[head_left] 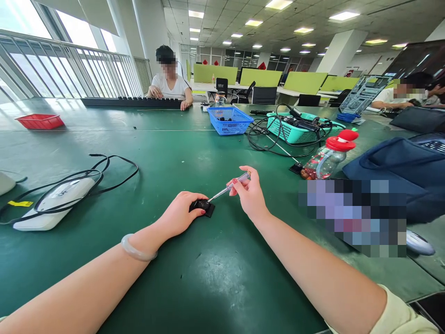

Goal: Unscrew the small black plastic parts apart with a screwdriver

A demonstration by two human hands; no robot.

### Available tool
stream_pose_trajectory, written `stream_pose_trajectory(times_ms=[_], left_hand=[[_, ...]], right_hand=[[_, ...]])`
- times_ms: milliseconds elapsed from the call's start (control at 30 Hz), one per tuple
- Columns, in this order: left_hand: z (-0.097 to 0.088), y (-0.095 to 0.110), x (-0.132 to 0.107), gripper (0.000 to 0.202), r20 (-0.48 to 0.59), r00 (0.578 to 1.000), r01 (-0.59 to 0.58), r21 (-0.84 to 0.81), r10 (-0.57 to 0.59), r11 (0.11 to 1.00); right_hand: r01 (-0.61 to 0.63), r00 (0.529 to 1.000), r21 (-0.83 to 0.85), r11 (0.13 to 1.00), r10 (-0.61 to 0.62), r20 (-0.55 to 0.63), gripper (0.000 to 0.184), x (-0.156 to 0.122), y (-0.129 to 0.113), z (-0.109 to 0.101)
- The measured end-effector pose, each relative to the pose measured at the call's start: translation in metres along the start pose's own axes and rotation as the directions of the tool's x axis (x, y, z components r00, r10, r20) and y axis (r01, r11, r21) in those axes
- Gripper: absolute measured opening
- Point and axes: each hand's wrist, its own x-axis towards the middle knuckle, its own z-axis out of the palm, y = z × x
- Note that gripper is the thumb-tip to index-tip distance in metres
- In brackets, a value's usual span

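Note:
Near the middle of the green table, my left hand is closed around a small black part, thumb in front and fingers behind. Its exact kind is too small to make out, and my fingers cover its left side. In my right hand is a screwdriver with a clear handle and a thin metal shaft, pinched between thumb and fingers. The shaft slants down to the left, and its tip meets the top of the black part. A pale bangle circles my left wrist.
Left lie a white device with black cable and a red tray. Beyond my hands stand a blue basket and a teal basket of cables. A red-lidded bottle and dark blue bag are right. A person sits opposite.

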Motion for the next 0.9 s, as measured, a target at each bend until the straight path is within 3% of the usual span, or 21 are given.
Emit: stream_pose_trajectory(times_ms=[900], left_hand=[[-0.0009,0.003,-0.0005,0.034,0.006,1.0,0.017,-0.015,-0.017,1.0]], right_hand=[[-0.124,0.991,-0.023,0.992,0.123,-0.054,0.06,0.0042,0.0077,-0.0025]])
